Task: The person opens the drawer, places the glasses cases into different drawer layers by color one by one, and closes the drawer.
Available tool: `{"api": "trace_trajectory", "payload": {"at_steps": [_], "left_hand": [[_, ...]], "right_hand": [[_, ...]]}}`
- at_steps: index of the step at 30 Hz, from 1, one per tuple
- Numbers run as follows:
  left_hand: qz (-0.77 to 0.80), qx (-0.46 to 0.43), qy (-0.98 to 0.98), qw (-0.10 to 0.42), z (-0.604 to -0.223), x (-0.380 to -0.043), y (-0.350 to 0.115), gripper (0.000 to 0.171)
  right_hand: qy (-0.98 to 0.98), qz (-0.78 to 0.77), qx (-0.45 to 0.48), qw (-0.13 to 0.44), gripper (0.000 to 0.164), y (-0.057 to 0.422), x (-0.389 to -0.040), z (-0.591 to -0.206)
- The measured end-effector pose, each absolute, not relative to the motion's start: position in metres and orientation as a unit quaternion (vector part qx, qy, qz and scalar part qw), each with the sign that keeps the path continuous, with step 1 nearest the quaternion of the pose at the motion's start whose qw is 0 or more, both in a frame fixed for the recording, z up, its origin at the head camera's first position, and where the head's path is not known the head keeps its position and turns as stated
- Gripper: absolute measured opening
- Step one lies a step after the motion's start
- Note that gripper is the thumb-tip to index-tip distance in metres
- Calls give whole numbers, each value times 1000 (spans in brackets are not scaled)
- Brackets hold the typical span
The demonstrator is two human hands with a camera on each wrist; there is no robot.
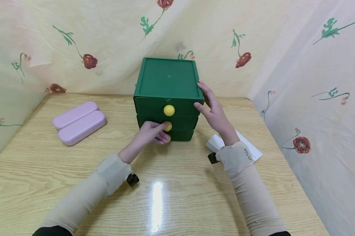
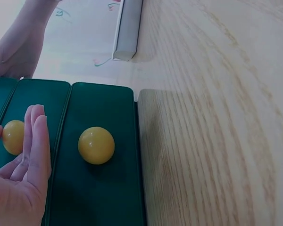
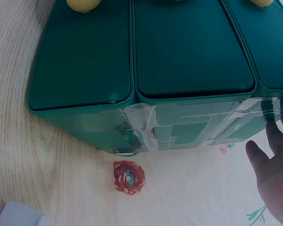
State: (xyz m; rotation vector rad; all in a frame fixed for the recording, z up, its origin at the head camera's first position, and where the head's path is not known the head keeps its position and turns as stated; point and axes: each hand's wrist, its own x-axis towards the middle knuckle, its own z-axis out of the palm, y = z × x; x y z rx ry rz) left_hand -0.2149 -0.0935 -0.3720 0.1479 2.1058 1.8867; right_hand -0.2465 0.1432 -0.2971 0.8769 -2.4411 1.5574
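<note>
A green three-drawer cabinet (image 1: 169, 78) with a round yellow knob on each drawer stands at the back of the table. My left hand (image 1: 149, 132) pinches the middle drawer's knob (image 2: 13, 137), thumb on one side and straight fingers on the other. Just beyond those fingers, the bottom knob (image 2: 96, 145) is untouched. At the cabinet's upper right side rests my right hand (image 1: 213, 113), fingers spread along the wall and thumb near the front edge. Clear tape (image 3: 179, 122) runs along that side wall. All three drawers look closed.
A lilac two-part case (image 1: 80, 123) lies on the table to the left. White box-like objects (image 1: 248, 146) lie on the right, partly behind my right wrist. Flower-patterned cloth (image 1: 112, 39) hangs behind the table and along its sides.
</note>
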Motion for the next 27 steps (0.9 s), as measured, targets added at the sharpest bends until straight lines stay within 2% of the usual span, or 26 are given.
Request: {"api": "trace_trajectory", "payload": {"at_steps": [16,27], "left_hand": [[635,76,758,132,-374,-193,-90,52],[629,78,759,149,-375,-169,-90,50]], "right_hand": [[-805,517,286,56,58,144,-248,-298],[-803,517,292,60,57,143,-247,-298]]}}
